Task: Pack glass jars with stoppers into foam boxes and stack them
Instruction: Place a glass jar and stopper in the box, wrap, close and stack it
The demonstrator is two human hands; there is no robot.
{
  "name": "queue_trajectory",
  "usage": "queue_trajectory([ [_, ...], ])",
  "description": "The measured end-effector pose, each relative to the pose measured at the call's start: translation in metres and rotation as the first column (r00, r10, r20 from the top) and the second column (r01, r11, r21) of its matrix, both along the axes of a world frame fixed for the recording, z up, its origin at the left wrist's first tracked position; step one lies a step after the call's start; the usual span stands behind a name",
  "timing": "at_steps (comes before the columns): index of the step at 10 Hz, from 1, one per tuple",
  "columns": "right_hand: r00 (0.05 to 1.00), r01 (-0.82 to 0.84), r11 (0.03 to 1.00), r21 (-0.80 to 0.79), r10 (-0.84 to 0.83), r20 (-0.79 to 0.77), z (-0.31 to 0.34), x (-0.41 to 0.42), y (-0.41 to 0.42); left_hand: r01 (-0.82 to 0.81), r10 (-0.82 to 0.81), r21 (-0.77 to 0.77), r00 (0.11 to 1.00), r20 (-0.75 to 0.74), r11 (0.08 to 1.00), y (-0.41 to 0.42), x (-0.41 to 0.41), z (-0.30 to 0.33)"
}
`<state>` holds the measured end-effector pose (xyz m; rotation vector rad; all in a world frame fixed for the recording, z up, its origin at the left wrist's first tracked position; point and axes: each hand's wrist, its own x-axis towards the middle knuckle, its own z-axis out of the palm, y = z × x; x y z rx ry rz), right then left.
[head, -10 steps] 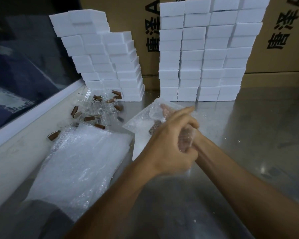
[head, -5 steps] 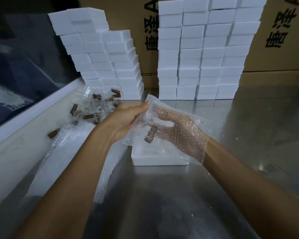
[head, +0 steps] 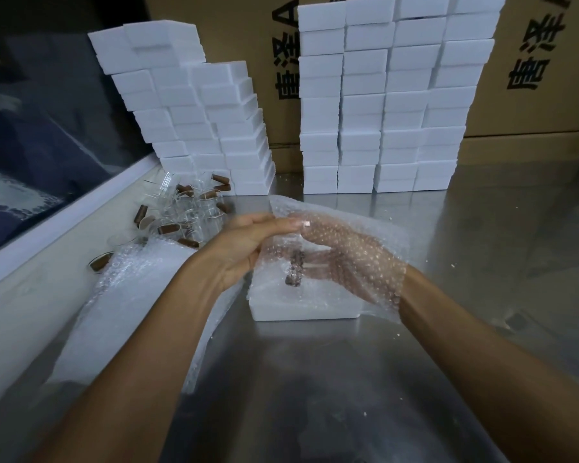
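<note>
The right hand (head: 345, 259) is inside the bubble wrap (head: 365, 228), wrapped round a glass jar (head: 315, 262) with a brown stopper (head: 294, 267). The left hand (head: 248, 242) pinches the wrap's edge. Under the grip sits a foam box (head: 301, 309). The smooth jar might slip out and break

A steel tabletop (head: 315, 396) fills the view, flecked with white crumbs (head: 395, 335). At 12 to 2 o'clock stand cardboard cartons (head: 532, 95) printed with black characters. At 9 to 10 o'clock a white ledge (head: 47, 235) borders a dark glass pane (head: 47, 128).
</note>
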<state>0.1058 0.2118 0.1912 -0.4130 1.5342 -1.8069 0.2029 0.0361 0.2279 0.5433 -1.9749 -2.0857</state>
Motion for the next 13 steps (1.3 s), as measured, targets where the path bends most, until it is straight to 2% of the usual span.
queue_trajectory([
  [1,0.961,-0.273,0.946,-0.176,0.260,-0.094,0.018,-0.002,-0.008,-0.059,0.063,0.080,0.997,-0.054,0.995,0.006,-0.003,-0.003],
  [2,0.986,-0.143,0.957,-0.251,0.117,-0.115,0.028,-0.016,0.002,-0.140,0.167,0.260,0.982,-0.085,0.955,0.003,-0.003,-0.005],
  [3,0.950,0.305,0.890,-0.338,-0.311,0.040,0.017,-0.041,0.024,-0.263,0.336,0.438,0.937,-0.098,0.860,-0.001,-0.004,-0.007],
  [4,0.876,0.481,0.843,-0.239,-0.467,0.120,-0.002,-0.045,0.032,-0.317,0.460,0.578,0.880,-0.115,0.752,0.007,-0.008,-0.009],
  [5,0.942,0.323,0.935,-0.145,-0.302,0.148,-0.021,-0.031,0.026,-0.261,0.467,0.661,0.871,-0.152,0.704,0.021,-0.015,-0.011],
  [6,0.985,0.135,0.978,-0.159,-0.115,0.130,-0.015,-0.014,0.016,-0.195,0.424,0.660,0.882,-0.207,0.726,0.037,-0.021,-0.011],
  [7,0.997,-0.049,0.972,-0.230,0.061,0.045,0.000,-0.007,0.007,-0.156,0.361,0.592,0.899,-0.246,0.791,0.052,-0.024,-0.014],
  [9,0.981,0.121,0.981,-0.152,-0.142,-0.135,0.015,-0.008,-0.007,-0.092,0.235,0.442,0.930,-0.282,0.893,0.053,-0.014,-0.022],
  [10,0.946,0.180,0.977,-0.110,-0.203,-0.251,0.014,-0.007,-0.007,-0.075,0.163,0.328,0.955,-0.249,0.942,0.038,-0.005,-0.025],
  [11,0.918,0.164,0.982,-0.094,-0.186,-0.349,0.011,-0.005,-0.009,-0.024,0.071,0.239,0.980,-0.187,0.971,0.027,0.000,-0.024],
  [12,0.907,0.097,0.992,-0.081,-0.122,-0.404,0.006,-0.002,-0.011,0.002,0.035,0.243,0.989,-0.146,0.970,0.023,0.000,-0.020],
  [13,0.892,0.092,0.994,-0.065,-0.111,-0.438,0.002,-0.001,-0.014,-0.138,0.160,0.204,0.983,-0.095,0.969,0.023,-0.004,-0.020],
])
